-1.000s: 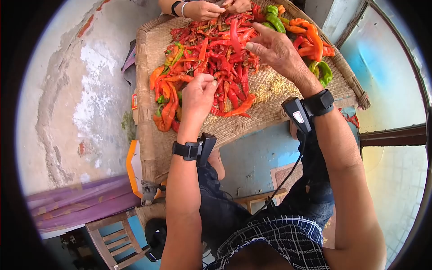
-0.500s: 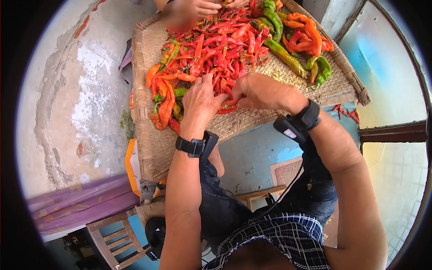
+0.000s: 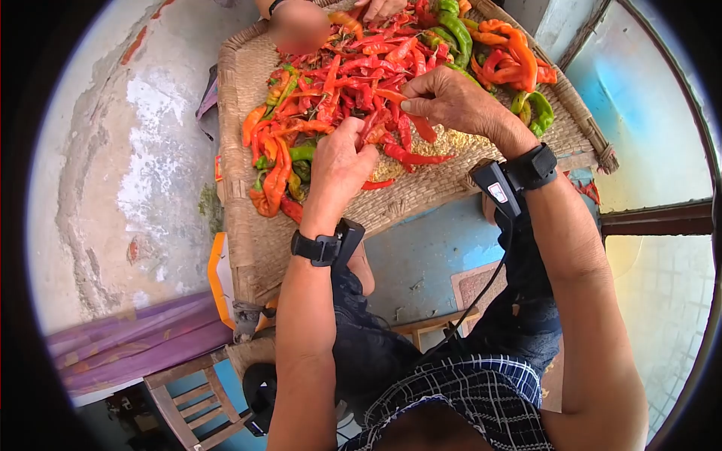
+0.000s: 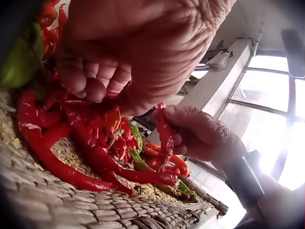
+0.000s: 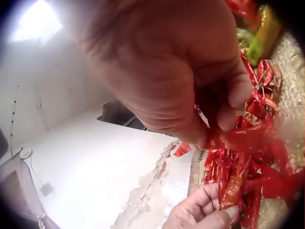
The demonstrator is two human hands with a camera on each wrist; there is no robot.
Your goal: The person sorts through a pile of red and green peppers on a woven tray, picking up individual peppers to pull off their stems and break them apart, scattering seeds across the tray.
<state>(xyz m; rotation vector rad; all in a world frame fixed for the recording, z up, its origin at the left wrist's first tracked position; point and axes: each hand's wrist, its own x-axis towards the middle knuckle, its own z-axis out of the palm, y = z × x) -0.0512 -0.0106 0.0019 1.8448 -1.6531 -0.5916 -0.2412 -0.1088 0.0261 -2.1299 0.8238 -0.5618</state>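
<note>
A heap of red chili peppers [image 3: 353, 83] lies on a woven tray [image 3: 244, 150]. My right hand [image 3: 466, 105] is over the heap's right side, thumb and fingers pinching a red chili pepper [image 4: 164, 133] that hangs down. At the near edge of the heap, my left hand [image 3: 338, 165] has its fingers curled. In the right wrist view that hand [image 5: 200, 210] pinches a wrinkled orange-red chili pepper [image 5: 233, 192] between thumb and fingers. Long red peppers [image 4: 71, 176] lie on the weave below it.
Green peppers [image 3: 455, 34] and orange peppers [image 3: 519, 56] sit along the tray's right side; more orange ones [image 3: 278, 177] lie at left. Pale seeds [image 3: 459, 146] are scattered on the weave. Another person's hand [image 3: 383, 7] is at the far edge. A window [image 3: 654, 113] stands at right.
My right hand first came down beside the left at the near edge, then lifted away up and right, now with a red chili pepper. My left hand stays near the same spot.
</note>
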